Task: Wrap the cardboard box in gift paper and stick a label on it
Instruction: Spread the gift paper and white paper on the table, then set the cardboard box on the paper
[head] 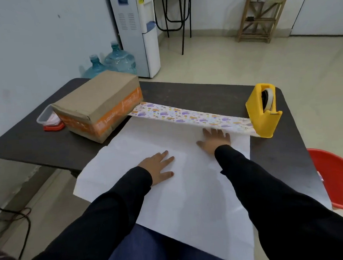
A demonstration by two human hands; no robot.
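White on its upturned side, the gift paper [170, 199] lies spread over the dark table [204, 92], and its near end hangs off the table edge above our lap. Along the paper's far edge a folded strip [185, 115] is turned back and shows the printed side, with purple and orange figures.

Our left hand [158, 168] rests flat on the paper near its middle, fingers straight and spread, holding nothing. Our right hand [215, 140] also rests flat on the paper, closer to its far edge. Its fingers are straight and apart, and the tips reach the folded strip.

At the paper's far left corner stands the cardboard box [97, 102], closed and banded with orange tape. One lower corner of the box meets the end of the strip, but we cannot tell whether it sits on the paper. At the paper's far right corner a yellow tape dispenser [263, 113] with a roll in it stands against the other end of the strip.

Left of the paper, past the box, sits a small clear tub [47, 118] with a red lid under it. Right of the paper, off the table, we see a red plastic bucket [338, 176]
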